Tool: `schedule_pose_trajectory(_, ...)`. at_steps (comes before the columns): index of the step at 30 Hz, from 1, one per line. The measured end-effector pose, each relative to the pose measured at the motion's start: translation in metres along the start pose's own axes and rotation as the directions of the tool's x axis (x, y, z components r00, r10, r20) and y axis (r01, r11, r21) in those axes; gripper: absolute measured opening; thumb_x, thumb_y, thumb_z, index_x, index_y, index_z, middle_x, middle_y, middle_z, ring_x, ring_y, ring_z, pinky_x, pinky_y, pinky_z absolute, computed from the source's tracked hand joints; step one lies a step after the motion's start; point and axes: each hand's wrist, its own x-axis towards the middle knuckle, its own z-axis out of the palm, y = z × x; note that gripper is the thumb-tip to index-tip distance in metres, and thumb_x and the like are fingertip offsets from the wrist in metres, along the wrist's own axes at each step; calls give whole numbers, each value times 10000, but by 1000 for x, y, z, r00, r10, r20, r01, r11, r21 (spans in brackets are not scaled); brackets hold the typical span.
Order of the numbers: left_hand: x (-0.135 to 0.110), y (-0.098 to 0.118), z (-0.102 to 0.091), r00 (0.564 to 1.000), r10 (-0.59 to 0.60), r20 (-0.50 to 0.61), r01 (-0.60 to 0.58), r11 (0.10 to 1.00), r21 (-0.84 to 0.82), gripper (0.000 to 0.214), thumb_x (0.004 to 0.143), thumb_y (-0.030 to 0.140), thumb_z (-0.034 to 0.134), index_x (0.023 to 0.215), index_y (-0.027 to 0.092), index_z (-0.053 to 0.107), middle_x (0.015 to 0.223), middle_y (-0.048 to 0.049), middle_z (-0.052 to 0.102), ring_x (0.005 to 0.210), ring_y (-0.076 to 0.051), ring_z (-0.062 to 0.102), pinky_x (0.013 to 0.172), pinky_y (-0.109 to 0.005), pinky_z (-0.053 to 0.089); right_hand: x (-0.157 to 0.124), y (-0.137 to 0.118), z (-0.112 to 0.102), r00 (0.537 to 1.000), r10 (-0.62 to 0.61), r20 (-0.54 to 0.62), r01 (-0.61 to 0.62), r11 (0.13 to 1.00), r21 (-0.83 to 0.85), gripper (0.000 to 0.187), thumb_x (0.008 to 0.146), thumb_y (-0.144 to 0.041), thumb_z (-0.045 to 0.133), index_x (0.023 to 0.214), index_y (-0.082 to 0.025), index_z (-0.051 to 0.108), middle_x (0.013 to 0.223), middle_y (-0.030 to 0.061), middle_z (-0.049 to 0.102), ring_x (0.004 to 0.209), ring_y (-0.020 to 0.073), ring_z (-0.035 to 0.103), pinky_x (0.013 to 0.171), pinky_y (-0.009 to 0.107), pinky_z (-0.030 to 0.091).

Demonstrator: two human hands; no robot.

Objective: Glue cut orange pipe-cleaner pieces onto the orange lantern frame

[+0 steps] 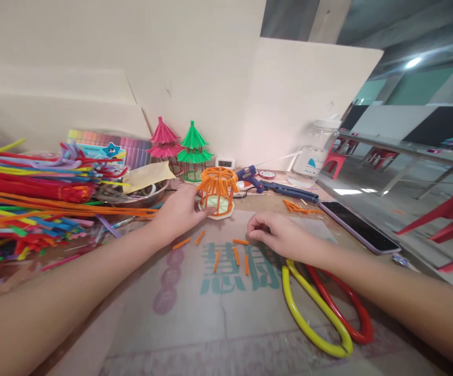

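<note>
My left hand (pixel 185 209) grips the base of a small orange pavilion model (pixel 218 185) made of pipe cleaner pieces, its thumb over the pale base plate. The model stands upright with a partly covered roof. My right hand (pixel 269 231) rests low over the sheet, fingers curled together; whatever is between them is hidden. Just left of its fingertips lies a short orange pipe cleaner piece (pixel 241 242), with several more pieces (pixel 236 256) scattered nearby. Scissors (pixel 316 308) with one yellow and one red handle lie under my right forearm, their blades hidden.
Bundles of coloured pipe cleaners (pixel 34 209) and a metal bowl (pixel 158 193) fill the left. Behind stand pink (pixel 164 141) and green pavilion models (pixel 193 146). A glue gun (pixel 250 177), plastic bottle (pixel 312 156), orange strips (pixel 299 208) and phone (pixel 357 227) are at right.
</note>
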Motion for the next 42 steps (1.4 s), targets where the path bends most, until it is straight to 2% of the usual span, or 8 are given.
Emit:
schedule_pose_trajectory(7,-17,34,-42,970,54,239,-110,968,226,267,755,330,586,515,221,546,538,-53,567,612,-248,597,717,-398,478,-2,3,1,990,-24,-142,32,998,52,84,907,-190,456,845,-195,513,800,11,590,754,154,557,699,275,431)
schedule_pose_trajectory(15,-34,72,-12,906,320,278,-262,938,-227,257,915,331,486,987,260,722,935,-64,713,863,-230,656,776,-343,493,0,-11,-8,967,-85,-238,182,888,421,107,901,-294,529,853,-199,538,987,63,648,938,176,619,867,347,495)
schedule_pose_trajectory(19,-28,60,0,895,340,290,-267,927,-262,230,916,239,484,928,237,714,934,-50,711,863,-207,648,755,-316,488,-14,-27,-57,971,-213,104,127,839,529,212,865,-394,617,796,-194,624,792,27,677,734,151,650,713,291,538)
schedule_pose_trajectory(22,-27,58,3,918,296,263,-232,940,-250,203,915,241,486,864,211,680,899,-58,700,859,-213,640,742,-318,482,-27,-36,-93,728,-396,560,90,865,494,250,740,-435,768,736,-189,721,743,67,715,724,192,683,673,282,539)
schedule_pose_trajectory(23,-27,58,2,930,275,242,-212,943,-256,195,918,250,483,867,206,666,906,-60,698,861,-214,639,741,-319,481,-29,-38,-97,735,-366,572,67,877,475,277,771,-463,736,737,-188,734,719,75,714,707,194,683,658,281,536)
schedule_pose_trajectory(28,-32,66,-4,975,162,154,-106,942,-319,178,929,281,468,891,212,627,873,-30,699,798,-193,634,705,-303,469,-16,-30,-61,992,-123,23,115,967,227,255,885,-442,587,856,-210,687,708,12,691,644,151,636,599,262,502)
schedule_pose_trajectory(37,-36,69,-9,960,236,154,-178,931,-317,156,923,215,474,900,196,627,869,-32,690,777,-164,613,685,-270,437,-7,-12,1,966,-240,-101,210,947,-242,149,917,-216,523,911,-198,672,844,46,705,779,196,636,702,310,453)
schedule_pose_trajectory(42,-24,47,-28,920,271,-282,-341,910,-237,316,927,309,487,635,191,471,608,15,470,628,-137,464,638,-276,368,-1,-3,6,949,-172,-263,154,984,-88,137,902,-235,533,827,-192,639,759,28,669,700,168,594,638,282,437)
